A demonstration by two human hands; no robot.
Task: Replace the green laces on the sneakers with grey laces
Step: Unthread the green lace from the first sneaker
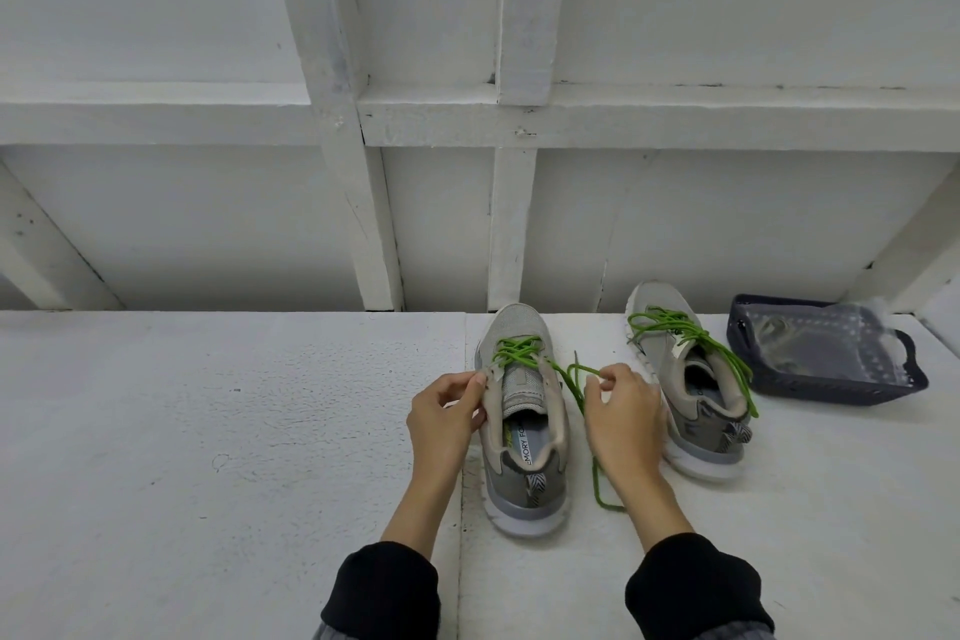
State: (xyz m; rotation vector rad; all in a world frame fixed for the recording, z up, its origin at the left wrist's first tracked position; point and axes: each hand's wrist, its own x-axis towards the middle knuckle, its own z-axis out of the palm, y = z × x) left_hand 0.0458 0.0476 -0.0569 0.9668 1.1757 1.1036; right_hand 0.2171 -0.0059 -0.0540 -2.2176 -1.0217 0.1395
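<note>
Two grey sneakers stand on a white surface, toes pointing away from me. The nearer sneaker (522, 426) has its green lace (514, 351) partly loosened at the top eyelets. My left hand (449, 418) pinches the left eyelet edge of that shoe. My right hand (621, 413) pinches a loose strand of the same green lace, which trails down past my wrist. The second sneaker (685, 379) sits to the right, its green lace (691, 333) untied and draped over it.
A dark blue plastic basket (779, 379) holding a clear plastic bag (836, 343) sits at the far right. A white panelled wall (467, 172) rises right behind the shoes. A seam in the white surface (462, 483) runs under my left wrist.
</note>
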